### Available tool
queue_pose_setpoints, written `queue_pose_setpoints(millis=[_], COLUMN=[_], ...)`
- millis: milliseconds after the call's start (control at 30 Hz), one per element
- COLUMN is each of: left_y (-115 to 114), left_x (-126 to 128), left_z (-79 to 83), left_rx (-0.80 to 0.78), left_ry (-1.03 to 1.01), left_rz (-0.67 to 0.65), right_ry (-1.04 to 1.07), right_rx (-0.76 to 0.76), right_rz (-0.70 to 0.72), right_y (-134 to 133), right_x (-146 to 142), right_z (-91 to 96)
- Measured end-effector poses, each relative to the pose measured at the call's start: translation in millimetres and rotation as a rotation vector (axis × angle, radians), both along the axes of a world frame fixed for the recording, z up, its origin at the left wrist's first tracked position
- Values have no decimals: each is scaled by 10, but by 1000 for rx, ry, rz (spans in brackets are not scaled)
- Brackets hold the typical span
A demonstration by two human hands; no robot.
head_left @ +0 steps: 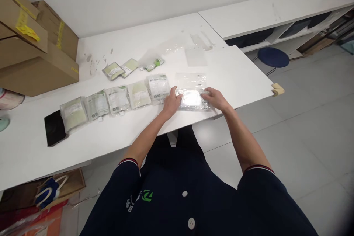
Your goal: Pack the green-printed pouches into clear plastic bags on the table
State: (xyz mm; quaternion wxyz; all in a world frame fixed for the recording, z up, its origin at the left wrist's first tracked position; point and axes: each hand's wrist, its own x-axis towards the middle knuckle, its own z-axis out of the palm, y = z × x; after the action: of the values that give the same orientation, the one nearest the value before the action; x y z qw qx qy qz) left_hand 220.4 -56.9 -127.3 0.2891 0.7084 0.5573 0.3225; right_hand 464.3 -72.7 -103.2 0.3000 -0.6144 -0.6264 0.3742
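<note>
A shiny silver packet (191, 99) in clear plastic wrap lies flat near the front edge of the white table. My left hand (172, 102) grips its left end, thumb and fingers pressed on the plastic. On the right end, my right hand (217, 98) is closed with the fingertips over the wrap. Just behind it rests a clear plastic sleeve (190, 79) with small dark marks. Left of my left hand is a spouted pouch (159, 86) in clear wrap, at the end of a row with several wrapped pouches and pale green packets (139, 94).
A black phone (55, 128) lies at the row's left end. Behind are two flat green packets (113, 70), a green-printed pouch (152, 64) and a loose clear sheet (195, 56). Cardboard boxes (38, 55) stand at left. A corner guard (277, 89) caps the table's right corner.
</note>
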Motion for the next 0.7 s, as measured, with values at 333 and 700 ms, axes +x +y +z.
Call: queue_pose_setpoints(millis=[333, 700], left_y=[217, 272], left_x=[196, 2], left_z=[37, 299], left_rx=[-109, -321], left_ry=[535, 456], left_rz=[5, -249], right_ry=[-575, -253], right_rx=[231, 281], right_rz=[-141, 333], right_y=[148, -246], right_x=[-221, 192], right_z=[-167, -313])
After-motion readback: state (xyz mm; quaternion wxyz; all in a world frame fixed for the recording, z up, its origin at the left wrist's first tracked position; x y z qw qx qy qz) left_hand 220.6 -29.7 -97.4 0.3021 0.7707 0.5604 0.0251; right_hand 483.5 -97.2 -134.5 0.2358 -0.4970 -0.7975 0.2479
